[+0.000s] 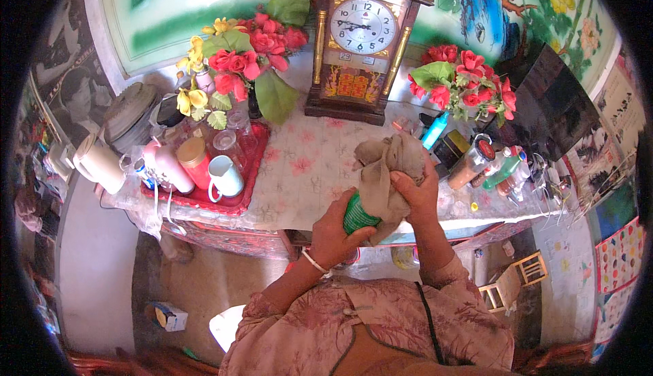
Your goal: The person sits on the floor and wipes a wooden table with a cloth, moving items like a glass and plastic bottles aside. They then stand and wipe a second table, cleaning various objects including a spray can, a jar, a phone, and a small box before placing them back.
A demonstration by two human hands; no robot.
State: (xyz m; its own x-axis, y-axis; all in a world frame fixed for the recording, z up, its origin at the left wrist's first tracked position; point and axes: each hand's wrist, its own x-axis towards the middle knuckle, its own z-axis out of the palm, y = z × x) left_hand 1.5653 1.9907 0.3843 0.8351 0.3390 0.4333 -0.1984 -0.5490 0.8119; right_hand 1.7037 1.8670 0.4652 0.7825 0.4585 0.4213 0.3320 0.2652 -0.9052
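My left hand (334, 230) grips a green container (358, 215), a can or jar with pale writing, near the front edge of the table. Over its far end lies a brown cloth (382, 172), bunched up and hanging down one side. My right hand (421, 192) holds the cloth, thumb on top, pressing it against the container. Much of the container is hidden under the cloth and my fingers. Both hands are above the flowered tablecloth (301, 172).
A wooden pendulum clock (357, 49) stands at the back between red artificial flowers (229, 70). To the left, a red tray (257, 172) carries a light-blue mug (225, 177), glasses and flasks. Bottles (505, 167), jars and cables crowd the right side. A small chair (515, 281) is on the floor.
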